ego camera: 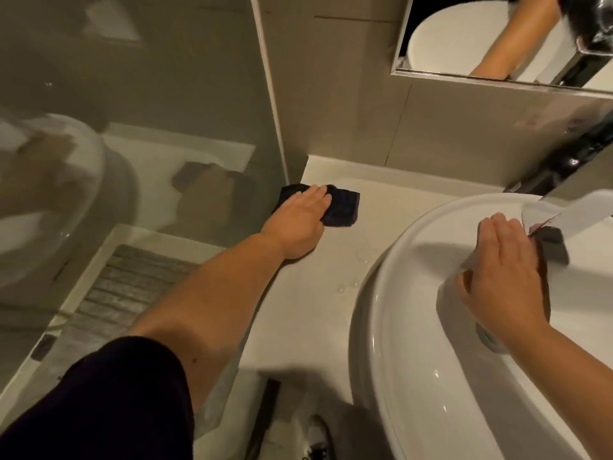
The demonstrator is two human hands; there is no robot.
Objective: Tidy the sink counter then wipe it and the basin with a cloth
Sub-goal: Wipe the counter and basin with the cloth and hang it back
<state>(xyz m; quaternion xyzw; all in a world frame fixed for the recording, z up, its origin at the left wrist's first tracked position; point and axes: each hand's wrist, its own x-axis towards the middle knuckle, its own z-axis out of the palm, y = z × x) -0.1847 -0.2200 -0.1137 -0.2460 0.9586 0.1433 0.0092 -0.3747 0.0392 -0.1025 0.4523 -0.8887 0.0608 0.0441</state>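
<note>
The head view looks down on a pale sink counter [318, 293] with a white vessel basin [398, 277] standing on it at the right. The left hand [298, 220] lies flat, fingers straight and together, pressing a dark folded cloth [341, 207] onto the counter's far left corner, close to the glass shower screen [132, 127] and just short of the raised back ledge. It presses rather than grips. The right hand [504, 270] is inside the basin, palm down, fingers extended, resting over something dark [550, 245] beneath the chrome spout [564, 217]; whether that is a second cloth or a pad cannot be told, nor whether the fingers close round it. A few water droplets [348, 287] sit on the counter between the cloth and the basin's foot.

No loose items show on the counter here, so the tidying looks done and the wiping is the step in hand. To do it well, the left hand should keep even palm pressure and draw the cloth from the corner towards the front edge in overlapping passes (the seam along the ledge is likely to hold grime), then curve round the basin's base to take up the droplets. Refolding to a fresh face before the basin would probably avoid smearing.
</note>
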